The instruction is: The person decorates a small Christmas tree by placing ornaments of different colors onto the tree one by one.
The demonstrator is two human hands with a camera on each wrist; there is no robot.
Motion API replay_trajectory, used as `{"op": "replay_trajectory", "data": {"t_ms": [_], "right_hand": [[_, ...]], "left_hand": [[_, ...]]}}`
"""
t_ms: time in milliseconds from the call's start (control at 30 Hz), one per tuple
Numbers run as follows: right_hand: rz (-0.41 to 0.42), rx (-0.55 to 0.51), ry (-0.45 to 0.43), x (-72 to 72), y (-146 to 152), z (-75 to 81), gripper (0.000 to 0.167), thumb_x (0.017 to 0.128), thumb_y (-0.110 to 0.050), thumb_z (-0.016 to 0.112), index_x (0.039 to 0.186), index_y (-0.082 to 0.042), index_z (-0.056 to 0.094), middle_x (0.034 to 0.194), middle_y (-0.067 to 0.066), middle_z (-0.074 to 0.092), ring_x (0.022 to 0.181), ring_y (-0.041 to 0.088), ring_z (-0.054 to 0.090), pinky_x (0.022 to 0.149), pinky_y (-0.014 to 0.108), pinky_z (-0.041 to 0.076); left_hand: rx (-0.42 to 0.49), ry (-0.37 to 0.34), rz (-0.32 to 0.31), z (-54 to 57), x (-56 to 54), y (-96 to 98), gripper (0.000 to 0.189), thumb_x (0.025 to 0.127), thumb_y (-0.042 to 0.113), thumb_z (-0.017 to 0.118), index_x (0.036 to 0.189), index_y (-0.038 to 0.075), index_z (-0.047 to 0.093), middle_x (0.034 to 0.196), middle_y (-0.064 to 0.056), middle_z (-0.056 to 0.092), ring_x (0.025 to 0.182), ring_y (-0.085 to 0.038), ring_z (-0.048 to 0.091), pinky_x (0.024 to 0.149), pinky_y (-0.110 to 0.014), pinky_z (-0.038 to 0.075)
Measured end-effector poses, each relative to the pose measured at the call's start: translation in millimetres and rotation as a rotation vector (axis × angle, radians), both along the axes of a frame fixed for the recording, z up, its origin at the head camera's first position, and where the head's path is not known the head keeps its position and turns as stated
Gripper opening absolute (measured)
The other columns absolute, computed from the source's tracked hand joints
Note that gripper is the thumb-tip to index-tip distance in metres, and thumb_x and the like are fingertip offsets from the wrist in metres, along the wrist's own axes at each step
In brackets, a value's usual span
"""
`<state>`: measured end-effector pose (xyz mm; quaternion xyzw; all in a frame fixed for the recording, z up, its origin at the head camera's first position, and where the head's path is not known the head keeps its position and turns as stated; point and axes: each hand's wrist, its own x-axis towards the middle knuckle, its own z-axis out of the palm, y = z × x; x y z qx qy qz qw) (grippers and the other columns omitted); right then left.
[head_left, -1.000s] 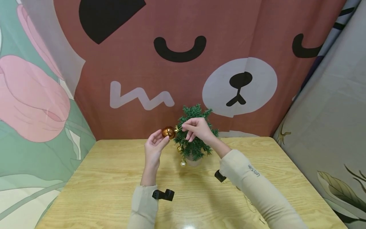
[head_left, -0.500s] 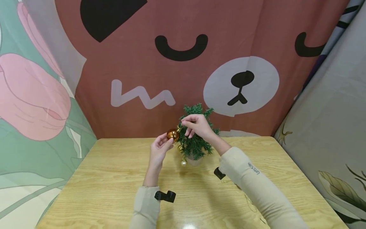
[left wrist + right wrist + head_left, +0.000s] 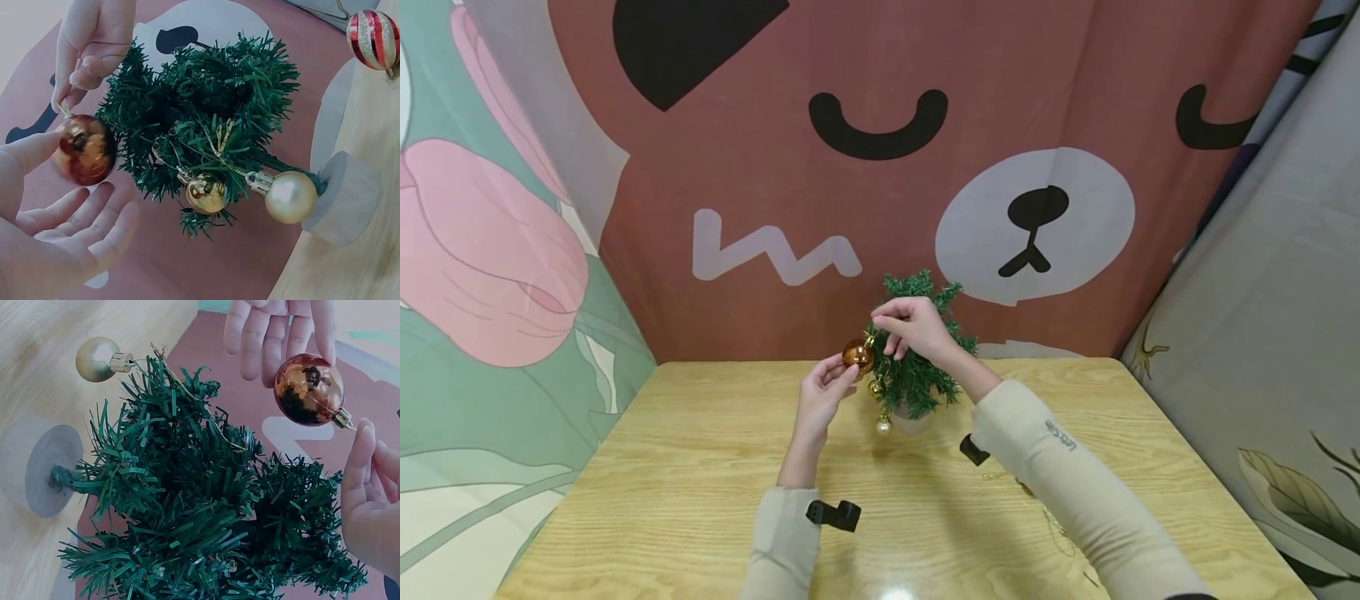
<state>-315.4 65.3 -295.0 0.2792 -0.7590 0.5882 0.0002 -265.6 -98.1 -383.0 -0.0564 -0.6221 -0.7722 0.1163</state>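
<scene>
A shiny copper bauble (image 3: pixel 858 356) hangs at the left side of a small green tinsel Christmas tree (image 3: pixel 917 375). My left hand (image 3: pixel 822 400) holds it between thumb and fingers. Above it, my right hand (image 3: pixel 919 329) pinches the bauble's gold string near the metal cap (image 3: pixel 342 417), in front of the tree's upper branches. Lower on the same side, a small shiny gold bauble (image 3: pixel 205 193) and a matte gold bauble (image 3: pixel 290 197) hang by gold strings. The tree stands in a pale round base (image 3: pixel 344 199).
The wooden table (image 3: pixel 700 467) ends at a curtain (image 3: pixel 760 317) with a printed bear, just behind the tree. A red-and-white striped bauble (image 3: pixel 373 39) lies on the tabletop. Thin gold strings (image 3: pixel 1058 533) lie by my right forearm.
My left hand has moved right and slightly down, bringing the copper bauble closer to the tree. My right hand has risen a little, still pinching at the string.
</scene>
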Motion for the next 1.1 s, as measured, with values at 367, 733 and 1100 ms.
{"op": "replay_trajectory", "data": {"t_ms": [367,733,1100], "right_hand": [[-0.008,0.068,0.068,22.2,-5,19.2,0.019,0.087,0.001,0.054,0.100,0.013,0.061,0.084,0.029,0.059,0.055,0.042,0.055,0.045,0.040,0.049],[-0.047,0.095,0.148,20.9,-5,22.9,0.017,0.086,0.000,0.056,0.097,0.010,0.063,0.076,0.028,0.060,0.053,0.042,0.055,0.047,0.048,0.047],[-0.065,0.129,0.193,-7.5,-6,9.1,0.020,0.086,-0.010,0.060,0.098,0.004,0.066,0.072,0.021,0.062,0.048,0.035,0.056,0.041,0.038,0.047]], "left_hand": [[-0.256,0.155,0.146,25.3,5.5,-8.8,0.028,0.083,0.007,0.063,0.106,-0.009,0.059,0.101,-0.022,0.060,0.090,-0.026,0.055,0.070,-0.018,0.045],[-0.524,0.210,0.148,69.7,-2.7,-8.0,0.025,0.084,0.015,0.062,0.105,0.001,0.063,0.100,-0.011,0.064,0.097,-0.021,0.056,0.079,-0.039,0.045],[-0.627,0.178,0.061,80.9,-20.1,-2.7,0.027,0.085,0.015,0.062,0.106,0.000,0.062,0.100,-0.012,0.064,0.092,-0.023,0.058,0.069,-0.035,0.050]]}}
